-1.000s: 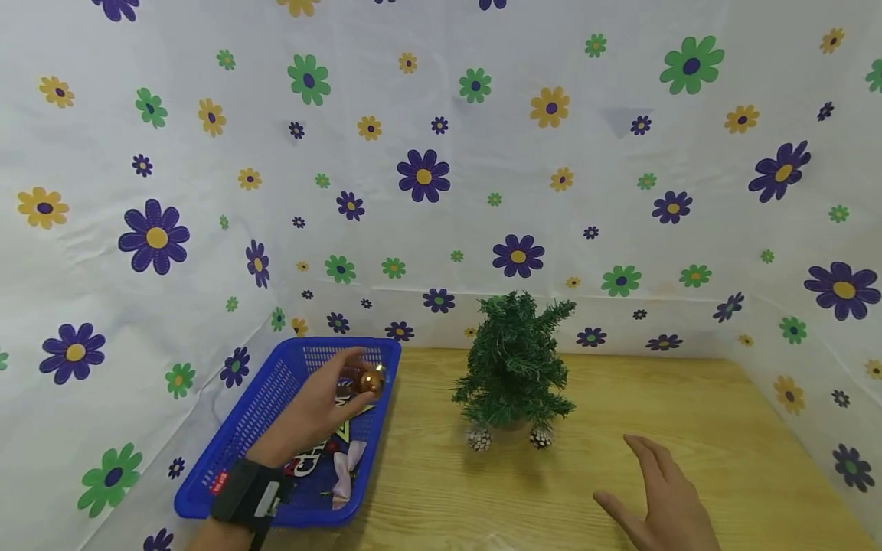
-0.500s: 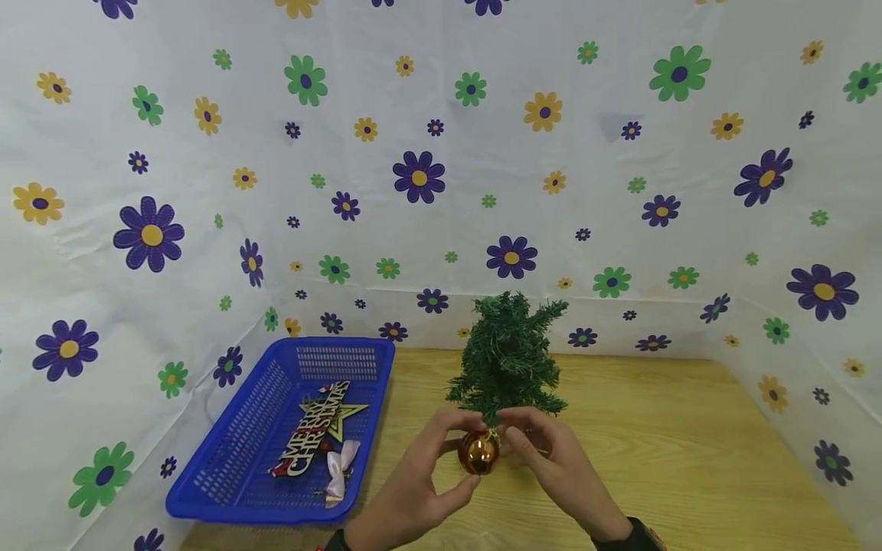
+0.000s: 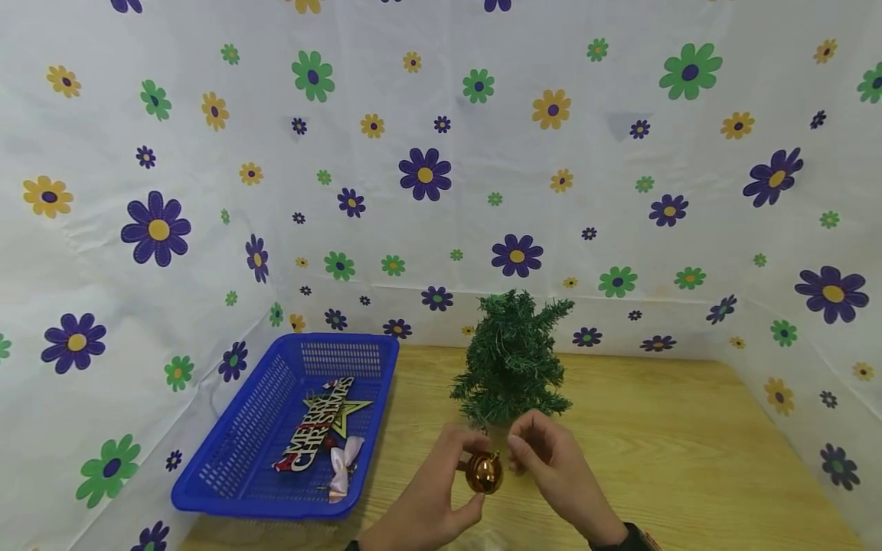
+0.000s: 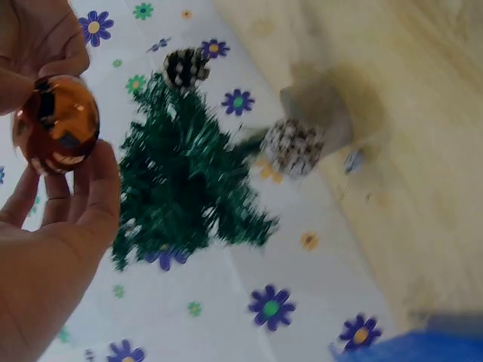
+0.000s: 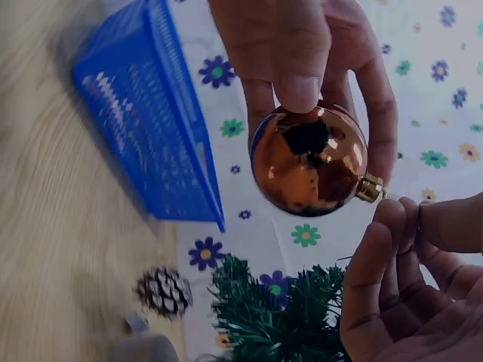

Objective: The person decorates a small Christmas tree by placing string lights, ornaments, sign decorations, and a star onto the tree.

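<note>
A shiny copper bauble [image 3: 485,472] with a gold cap hangs in front of the small green Christmas tree [image 3: 513,360]. My left hand [image 3: 430,486] holds it between thumb and fingers, the thumb pressing on its side in the right wrist view. Close by the cap, my right hand [image 5: 411,290] has thumb and index fingertips pinched together on what looks like a thin thread loop. That thread is barely visible. At the base of the tree are pine cones [image 4: 294,147], mostly hidden by my hands in the head view.
On the left stands a blue plastic basket [image 3: 189,490]. It holds a "Merry Christmas" sign [image 3: 313,432], a gold star [image 3: 351,413] and a pale pink bow [image 3: 341,467]. A flower-print sheet [image 3: 441,222] surrounds the wooden table [image 3: 654,428].
My left hand has lifted the bauble out of the basket and carried it right, before the tree. My right hand has moved left to the cap. Both then came slightly nearer to me.
</note>
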A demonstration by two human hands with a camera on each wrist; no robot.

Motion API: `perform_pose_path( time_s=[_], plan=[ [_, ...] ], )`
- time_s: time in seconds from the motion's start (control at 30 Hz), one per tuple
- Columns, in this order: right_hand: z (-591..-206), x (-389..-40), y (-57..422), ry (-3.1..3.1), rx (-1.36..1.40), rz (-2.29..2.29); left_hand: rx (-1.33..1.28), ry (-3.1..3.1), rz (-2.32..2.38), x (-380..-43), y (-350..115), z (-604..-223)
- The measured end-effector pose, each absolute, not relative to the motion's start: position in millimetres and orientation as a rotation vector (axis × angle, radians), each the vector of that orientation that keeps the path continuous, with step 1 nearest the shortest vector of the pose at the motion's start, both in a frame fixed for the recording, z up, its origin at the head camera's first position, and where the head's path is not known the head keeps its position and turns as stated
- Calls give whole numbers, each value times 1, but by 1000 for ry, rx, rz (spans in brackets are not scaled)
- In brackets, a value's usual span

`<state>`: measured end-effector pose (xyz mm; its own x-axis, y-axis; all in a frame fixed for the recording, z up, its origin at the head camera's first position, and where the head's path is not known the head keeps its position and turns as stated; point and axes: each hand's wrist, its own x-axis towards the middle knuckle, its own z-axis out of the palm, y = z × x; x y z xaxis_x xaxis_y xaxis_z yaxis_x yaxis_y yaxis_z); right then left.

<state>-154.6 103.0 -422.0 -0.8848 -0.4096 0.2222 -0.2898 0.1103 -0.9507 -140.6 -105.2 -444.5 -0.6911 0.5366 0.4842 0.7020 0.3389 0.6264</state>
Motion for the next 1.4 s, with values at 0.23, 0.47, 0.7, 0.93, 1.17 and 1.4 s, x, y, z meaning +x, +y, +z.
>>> perform_pose_path(
  time_s=[0.23,0.47,0.7,0.93,1.17,1.4],
  plan=[
    [-428,-152,97,2525,-817,-1679,-917,-2477,-1799,-142,-88,-458],
    [-429,-151,96,2690,-864,-1495,-814,-2498,-1839,-145,-83,-461],
    [-425,-151,98,2784,-900,-1396,-668,-2515,-1814,-148,-82,-458],
    [-421,-154,98,2914,-863,-1219,-610,-2475,-1661,-149,-78,-455],
    [-422,-155,96,2987,-752,-1231,-684,-2532,-1546,-153,-74,-456],
    [-425,-155,94,2942,-690,-1336,-721,-2564,-1506,-155,-73,-454]
  ],
)
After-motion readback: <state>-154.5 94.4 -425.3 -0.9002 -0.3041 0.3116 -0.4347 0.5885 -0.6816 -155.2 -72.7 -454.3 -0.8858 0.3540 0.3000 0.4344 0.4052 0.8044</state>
